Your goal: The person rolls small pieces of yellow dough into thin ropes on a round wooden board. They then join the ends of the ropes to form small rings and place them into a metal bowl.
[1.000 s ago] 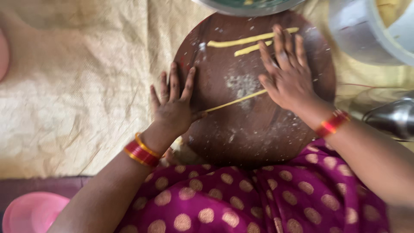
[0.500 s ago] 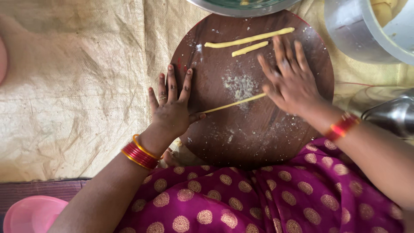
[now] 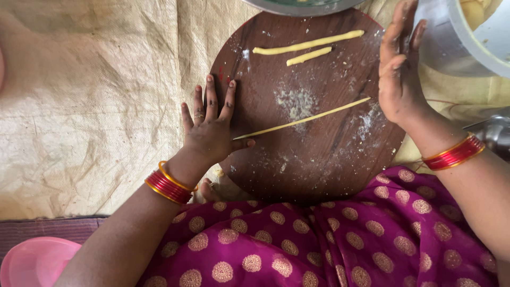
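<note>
A round dark wooden board (image 3: pixel 319 159) lies in front of my lap, dusted with flour. A long thin strand of yellow dough (image 3: pixel 311 118) runs slantwise across its middle. My left hand (image 3: pixel 210 130) rests flat on the board's left edge, fingers spread, with the thumb touching the strand's left end. My right hand (image 3: pixel 398 69) is lifted off the board at its right edge, fingers straight and together, holding nothing. Two thicker dough rolls, a long one (image 3: pixel 308 42) and a short one (image 3: pixel 309 56), lie at the board's far side.
A steel vessel (image 3: pixel 457 37) stands at the far right and a bowl rim (image 3: pixel 303 6) at the top edge. A beige woven mat (image 3: pixel 90 106) covers the floor to the left. A pink plastic dish (image 3: pixel 32 263) sits at the lower left. Another steel item (image 3: pixel 496 135) shows at the right edge.
My right hand has lifted off the dough strand and moved right, clear of the board. The strand now lies longer and thinner. My left hand has stayed at the left edge.
</note>
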